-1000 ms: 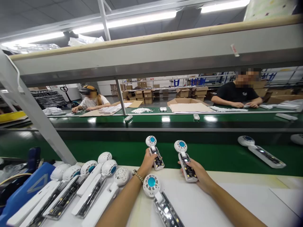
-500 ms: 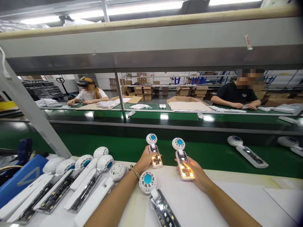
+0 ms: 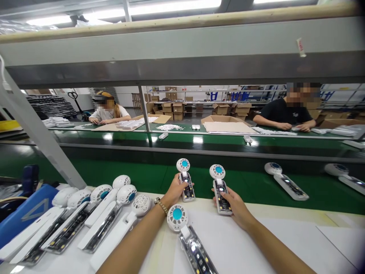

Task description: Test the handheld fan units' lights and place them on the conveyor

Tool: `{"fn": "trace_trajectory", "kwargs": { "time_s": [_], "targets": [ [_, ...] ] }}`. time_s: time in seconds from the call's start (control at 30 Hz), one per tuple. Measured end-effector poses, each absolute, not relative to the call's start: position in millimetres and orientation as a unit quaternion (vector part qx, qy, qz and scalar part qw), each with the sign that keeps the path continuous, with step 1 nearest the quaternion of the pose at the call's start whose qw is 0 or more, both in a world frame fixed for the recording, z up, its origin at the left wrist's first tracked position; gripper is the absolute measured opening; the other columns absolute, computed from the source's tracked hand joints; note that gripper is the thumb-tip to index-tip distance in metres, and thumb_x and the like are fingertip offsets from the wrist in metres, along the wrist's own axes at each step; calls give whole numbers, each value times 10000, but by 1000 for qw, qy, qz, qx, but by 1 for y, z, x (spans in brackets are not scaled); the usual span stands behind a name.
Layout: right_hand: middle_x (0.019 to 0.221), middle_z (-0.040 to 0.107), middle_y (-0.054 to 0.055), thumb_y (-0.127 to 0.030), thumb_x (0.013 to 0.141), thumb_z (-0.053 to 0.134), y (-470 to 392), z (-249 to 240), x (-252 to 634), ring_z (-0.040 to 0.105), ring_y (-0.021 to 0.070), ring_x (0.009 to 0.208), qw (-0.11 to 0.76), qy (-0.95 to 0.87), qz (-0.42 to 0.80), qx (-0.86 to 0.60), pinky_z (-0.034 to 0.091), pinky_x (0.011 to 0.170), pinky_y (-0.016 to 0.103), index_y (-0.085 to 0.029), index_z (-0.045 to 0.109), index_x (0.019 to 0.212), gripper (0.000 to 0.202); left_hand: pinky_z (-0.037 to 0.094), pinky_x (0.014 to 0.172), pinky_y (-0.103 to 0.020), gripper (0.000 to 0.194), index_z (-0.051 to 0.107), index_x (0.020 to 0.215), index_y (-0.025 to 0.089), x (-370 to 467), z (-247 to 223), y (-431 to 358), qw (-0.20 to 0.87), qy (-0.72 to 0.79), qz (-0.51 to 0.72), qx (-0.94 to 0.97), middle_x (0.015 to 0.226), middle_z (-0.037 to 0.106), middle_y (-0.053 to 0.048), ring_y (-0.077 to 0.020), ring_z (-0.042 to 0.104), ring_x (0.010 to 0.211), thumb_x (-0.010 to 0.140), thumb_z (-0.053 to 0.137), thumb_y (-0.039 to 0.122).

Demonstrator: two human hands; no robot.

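My left hand point(image 3: 176, 189), with a bracelet at the wrist, is closed round a white round-headed LED device point(image 3: 186, 188), thumb on its clear circuit-board body. In my right hand point(image 3: 234, 203) is a matching device point(image 3: 222, 198), the thumb again on the clear front. Both have a vented head with a blue disc and point away from me, heads over the green belt. The amber lights in both are off; a small white light shows in each. Between my forearms lies a third such device point(image 3: 196, 249) with a white light lit.
Several similar devices point(image 3: 110, 226) lie in a row on the left of the white worktop point(image 3: 285, 247), by a blue bin point(image 3: 25, 217). The green belt point(image 3: 242, 186) carries more devices point(image 3: 291, 186) at right. A shelf beam point(image 3: 182, 49) crosses overhead. Two people sit opposite.
The amber lights in both held devices have gone out. Devices on the near belt have shifted left, and small parts on the far belt have moved right. My hands have barely moved.
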State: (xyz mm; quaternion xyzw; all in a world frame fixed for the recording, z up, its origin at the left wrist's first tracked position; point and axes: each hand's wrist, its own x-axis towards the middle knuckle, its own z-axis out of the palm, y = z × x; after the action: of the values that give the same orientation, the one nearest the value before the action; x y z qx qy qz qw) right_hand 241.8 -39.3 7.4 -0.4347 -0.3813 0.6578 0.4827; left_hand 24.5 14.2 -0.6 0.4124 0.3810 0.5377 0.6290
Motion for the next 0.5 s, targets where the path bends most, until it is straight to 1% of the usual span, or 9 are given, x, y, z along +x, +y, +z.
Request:
{"fn": "trace_trajectory", "kwargs": {
  "time_s": [0.13, 0.3, 0.5],
  "targets": [
    [728, 662, 46, -413, 705, 655, -40, 7, 242, 609, 182, 644, 479, -382, 662, -432, 471, 629, 301, -174, 566, 1033, 415, 523, 710, -390, 403, 400, 995, 186, 25, -1, 14, 629, 372, 541, 415, 1047, 546, -86, -245, 617, 895, 668, 621, 103],
    [735, 661, 49, -422, 716, 649, -40, 6, 243, 615, 190, 675, 477, -390, 665, -422, 463, 625, 294, -172, 580, 1016, 397, 530, 679, -386, 405, 401, 968, 179, 25, -1, 13, 629, 370, 541, 419, 991, 565, -80, -233, 627, 838, 654, 650, 122],
    [774, 671, 58, -383, 713, 655, -41, 9, 243, 619, 196, 715, 467, -393, 673, -417, 461, 663, 304, -172, 572, 1029, 388, 525, 673, -379, 427, 398, 960, 174, 25, -1, 13, 634, 369, 538, 416, 952, 573, -76, -230, 628, 817, 631, 664, 116]
  ]
}}
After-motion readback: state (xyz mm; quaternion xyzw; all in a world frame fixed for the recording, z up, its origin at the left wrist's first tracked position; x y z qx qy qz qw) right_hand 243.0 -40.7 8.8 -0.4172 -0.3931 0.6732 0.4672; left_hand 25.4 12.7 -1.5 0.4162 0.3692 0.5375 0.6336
